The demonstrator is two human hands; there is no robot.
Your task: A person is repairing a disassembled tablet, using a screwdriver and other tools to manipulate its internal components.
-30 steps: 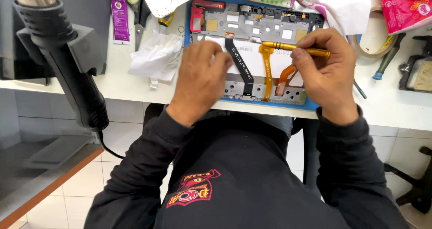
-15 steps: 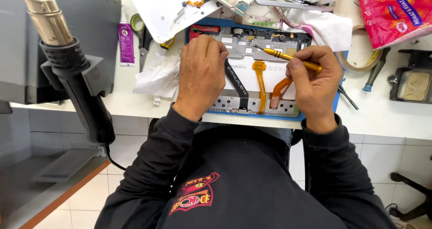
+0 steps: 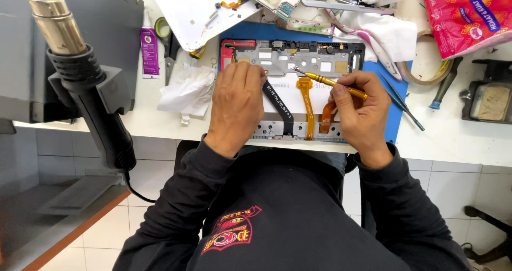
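An opened tablet chassis (image 3: 320, 58) lies on a blue mat (image 3: 396, 116) on the white bench, its black flex cable (image 3: 278, 106) and orange flex cables (image 3: 306, 103) exposed. My left hand (image 3: 234, 103) lies flat on the chassis's left part, fingers together. My right hand (image 3: 357, 111) grips a yellow-handled screwdriver (image 3: 333, 83) like a pen. Its tip points up-left and touches the chassis near the top of the orange cable.
A hot-air gun (image 3: 80, 79) stands in a holder at the left. Crumpled tissue (image 3: 186, 92), scissors (image 3: 166, 36) and a purple tube (image 3: 149, 44) lie left of the mat. Cloth (image 3: 384, 34), a tape roll (image 3: 426, 63), screwdrivers (image 3: 402, 103) and a pink packet (image 3: 469, 15) lie right.
The view has shifted so the bench sits lower in frame. My right hand has swung the screwdriver tip further left along the chassis. My left hand stays pressed down.
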